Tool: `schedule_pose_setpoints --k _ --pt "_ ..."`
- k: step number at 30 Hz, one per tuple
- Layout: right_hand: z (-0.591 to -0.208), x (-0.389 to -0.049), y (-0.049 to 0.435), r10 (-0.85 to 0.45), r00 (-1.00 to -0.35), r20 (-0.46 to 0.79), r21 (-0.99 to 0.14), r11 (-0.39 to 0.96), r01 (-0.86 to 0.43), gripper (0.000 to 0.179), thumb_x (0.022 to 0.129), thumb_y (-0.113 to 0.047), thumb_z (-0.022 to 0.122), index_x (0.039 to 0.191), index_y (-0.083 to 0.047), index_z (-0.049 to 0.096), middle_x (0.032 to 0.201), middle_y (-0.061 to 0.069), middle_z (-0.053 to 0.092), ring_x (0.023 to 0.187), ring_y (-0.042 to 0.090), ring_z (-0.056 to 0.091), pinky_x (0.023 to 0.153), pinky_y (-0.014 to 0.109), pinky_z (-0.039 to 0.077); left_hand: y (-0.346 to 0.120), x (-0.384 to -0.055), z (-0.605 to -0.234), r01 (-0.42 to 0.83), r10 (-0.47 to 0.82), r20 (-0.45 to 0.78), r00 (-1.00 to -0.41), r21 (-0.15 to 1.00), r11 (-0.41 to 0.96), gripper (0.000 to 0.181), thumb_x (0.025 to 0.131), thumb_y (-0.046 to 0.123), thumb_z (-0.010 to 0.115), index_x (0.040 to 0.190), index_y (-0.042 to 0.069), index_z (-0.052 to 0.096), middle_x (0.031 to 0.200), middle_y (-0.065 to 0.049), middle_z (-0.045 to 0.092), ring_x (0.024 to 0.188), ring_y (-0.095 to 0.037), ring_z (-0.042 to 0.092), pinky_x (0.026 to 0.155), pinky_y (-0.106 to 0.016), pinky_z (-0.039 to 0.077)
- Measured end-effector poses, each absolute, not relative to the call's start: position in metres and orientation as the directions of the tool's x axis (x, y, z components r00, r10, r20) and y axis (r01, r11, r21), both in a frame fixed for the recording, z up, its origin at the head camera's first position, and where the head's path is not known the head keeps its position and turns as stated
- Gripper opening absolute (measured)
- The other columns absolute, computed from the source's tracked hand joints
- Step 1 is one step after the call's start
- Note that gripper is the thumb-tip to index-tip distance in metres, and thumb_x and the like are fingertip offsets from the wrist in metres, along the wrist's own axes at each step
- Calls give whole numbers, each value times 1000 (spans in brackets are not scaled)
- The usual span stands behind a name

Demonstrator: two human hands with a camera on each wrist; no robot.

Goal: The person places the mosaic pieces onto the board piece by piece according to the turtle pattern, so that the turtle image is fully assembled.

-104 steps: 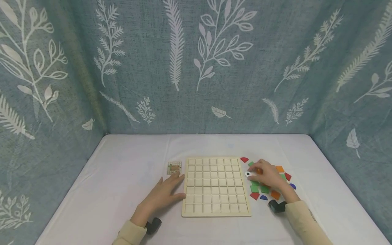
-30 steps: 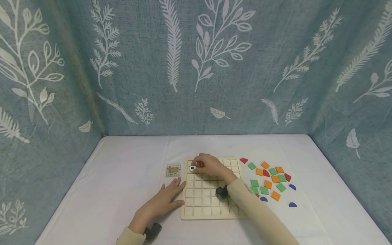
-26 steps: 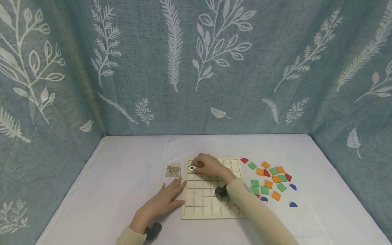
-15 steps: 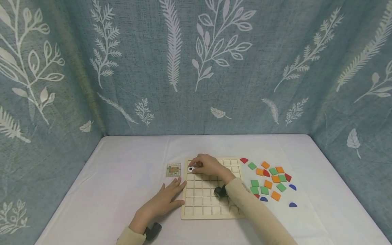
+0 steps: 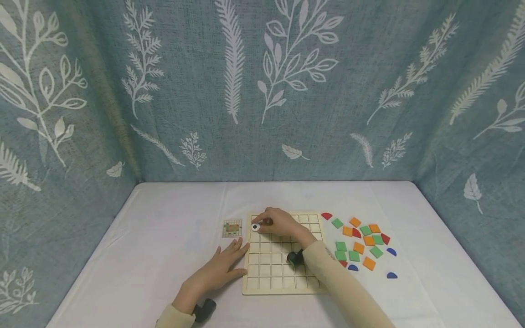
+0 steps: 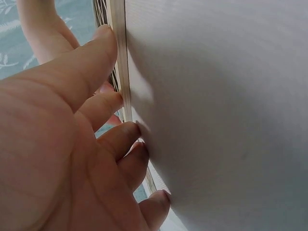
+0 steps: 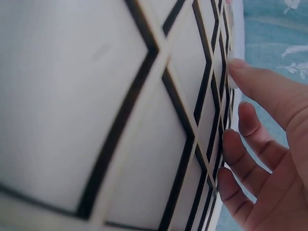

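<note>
A pale wooden grid board point(image 5: 270, 258) lies on the white table. My right hand point(image 5: 280, 222) reaches over its upper left part and pinches a white round eye tile point(image 5: 255, 227) with a black dot, at a cell of the leftmost column. In the right wrist view the tile shows only as a small pale edge at the fingertip, and the bottoms of the grid cells point(image 7: 178, 57) fill the left. Fingers spread, my left hand point(image 5: 219, 269) rests on the table with fingertips at the board's left edge, also visible in the left wrist view beside the board's side point(image 6: 120, 62).
A small picture card point(image 5: 232, 228) with a gridded animal-like pattern lies left of the board. On the right are scattered orange squares point(image 5: 369, 263), green squares point(image 5: 341, 246), red quarter-circles point(image 5: 326, 216) and blue half-circles point(image 5: 392, 275). A patterned curtain point(image 5: 262, 91) stands behind the table.
My right hand has carried the eye tile from the pieces on the right to the board's upper left, then shifted it slightly left and down. My left hand has stayed nearly in place.
</note>
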State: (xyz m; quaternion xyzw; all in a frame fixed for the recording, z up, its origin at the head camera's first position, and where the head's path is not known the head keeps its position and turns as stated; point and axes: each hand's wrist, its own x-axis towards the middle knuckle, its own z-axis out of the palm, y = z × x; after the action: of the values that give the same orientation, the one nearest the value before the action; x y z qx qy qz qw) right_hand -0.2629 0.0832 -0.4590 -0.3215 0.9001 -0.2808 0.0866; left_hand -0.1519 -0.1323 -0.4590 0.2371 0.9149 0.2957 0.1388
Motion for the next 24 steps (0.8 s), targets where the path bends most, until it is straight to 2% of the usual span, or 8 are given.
schedule_pose_setpoints --k 8,17,24 --pt "-458 -260 94 -600 -799 42 -578 638 -509 26 86 -24 67 112 -17 68 86 -3 58 79 10 53 71 23 47 -133 -152 -461 349 512 -119 -851 601 719 67 90 40 56 143 7 34 151 -19 22 140 -39 16 108 -66 6" --pt "-456 -257 113 -577 -816 31 -619 630 -468 28 85 -20 68 113 -16 67 89 -1 58 77 11 53 68 23 46 -132 -151 -460 315 487 -142 -862 604 733 66 88 39 57 143 8 35 151 -18 23 140 -37 17 110 -63 5" --pt "-461 -259 114 -618 -785 42 -641 586 -495 26 88 -21 65 113 -15 67 88 -1 57 74 10 49 67 23 45 -132 -152 -462 321 491 -137 -860 602 731 67 88 41 57 143 9 35 151 -18 23 140 -37 17 110 -63 6"
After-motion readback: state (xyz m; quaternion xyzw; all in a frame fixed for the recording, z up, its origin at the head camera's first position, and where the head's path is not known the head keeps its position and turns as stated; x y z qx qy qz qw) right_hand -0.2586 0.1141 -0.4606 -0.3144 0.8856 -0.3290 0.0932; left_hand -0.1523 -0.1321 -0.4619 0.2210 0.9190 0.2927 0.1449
